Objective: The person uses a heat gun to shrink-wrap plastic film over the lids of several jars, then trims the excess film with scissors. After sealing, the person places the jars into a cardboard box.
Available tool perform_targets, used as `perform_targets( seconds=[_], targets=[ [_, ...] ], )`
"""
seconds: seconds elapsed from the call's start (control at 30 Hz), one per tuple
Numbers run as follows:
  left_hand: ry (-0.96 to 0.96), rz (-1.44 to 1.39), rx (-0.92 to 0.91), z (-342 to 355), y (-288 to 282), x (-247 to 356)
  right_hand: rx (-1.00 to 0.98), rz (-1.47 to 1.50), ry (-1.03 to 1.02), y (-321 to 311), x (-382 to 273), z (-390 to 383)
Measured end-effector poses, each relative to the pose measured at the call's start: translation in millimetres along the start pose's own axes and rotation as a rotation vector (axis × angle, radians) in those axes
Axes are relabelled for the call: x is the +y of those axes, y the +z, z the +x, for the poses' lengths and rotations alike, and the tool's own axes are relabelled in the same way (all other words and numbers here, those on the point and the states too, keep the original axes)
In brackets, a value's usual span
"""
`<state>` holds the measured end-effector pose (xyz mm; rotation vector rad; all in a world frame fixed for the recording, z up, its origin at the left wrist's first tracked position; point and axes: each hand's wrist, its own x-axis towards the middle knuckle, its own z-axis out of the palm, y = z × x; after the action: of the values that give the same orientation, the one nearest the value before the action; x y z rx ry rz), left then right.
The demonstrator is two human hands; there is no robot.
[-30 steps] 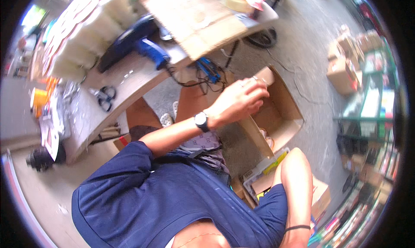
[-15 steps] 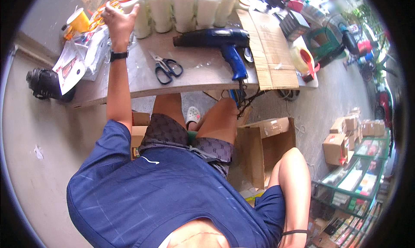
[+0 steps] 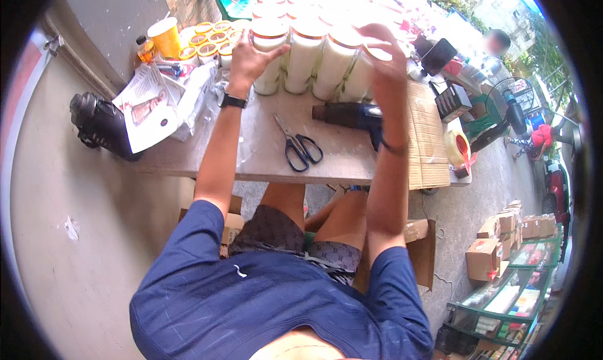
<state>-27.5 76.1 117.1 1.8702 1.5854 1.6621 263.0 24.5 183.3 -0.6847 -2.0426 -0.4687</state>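
Observation:
Tall clear jars (image 3: 306,65) with whitish contents and copper-coloured rims stand packed in rows on the table. My left hand (image 3: 250,63) lies against the front-left jar (image 3: 269,43), its thumb stretched across the jar's front and its fingers along the left side. At the row's right end is my right hand (image 3: 386,58), smeared by motion. Its fingers reach over the rightmost front jar (image 3: 358,77), and I cannot tell whether they grip it. A blue-black heat gun (image 3: 345,114) lies below the jars, its handle partly behind my right forearm. Dark-handled scissors (image 3: 299,147) lie nearer me, blades partly spread.
Several small yellow-rimmed jars (image 3: 207,44) and a yellow cup (image 3: 164,38) stand at the left. Papers (image 3: 151,105) and a black bottle (image 3: 100,124) sit by the left edge. Flattened cardboard (image 3: 429,140) and a tape roll (image 3: 457,147) lie right. A person (image 3: 496,52) is behind.
My right arm has come up from beside my body to the jars. The view has shifted, showing more rows of jars behind. My left hand stays by the front-left jar.

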Motion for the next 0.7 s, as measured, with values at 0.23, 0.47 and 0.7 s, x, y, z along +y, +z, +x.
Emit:
perform_targets(
  seconds=[0.23,0.47,0.7],
  targets=[
    [0.126,0.025,0.125,-9.7,0.6,-5.6,-0.373,-0.412,0.428,121.1,-25.4,46.4],
    [0.195,-0.050,0.211,-26.9,-11.0,7.8,-0.298,-0.274,0.403,119.3,-19.5,53.6],
    [0.186,-0.296,0.320,-27.6,-61.6,91.0,-0.048,-0.048,0.465,58.3,-63.5,57.4]
  ],
)
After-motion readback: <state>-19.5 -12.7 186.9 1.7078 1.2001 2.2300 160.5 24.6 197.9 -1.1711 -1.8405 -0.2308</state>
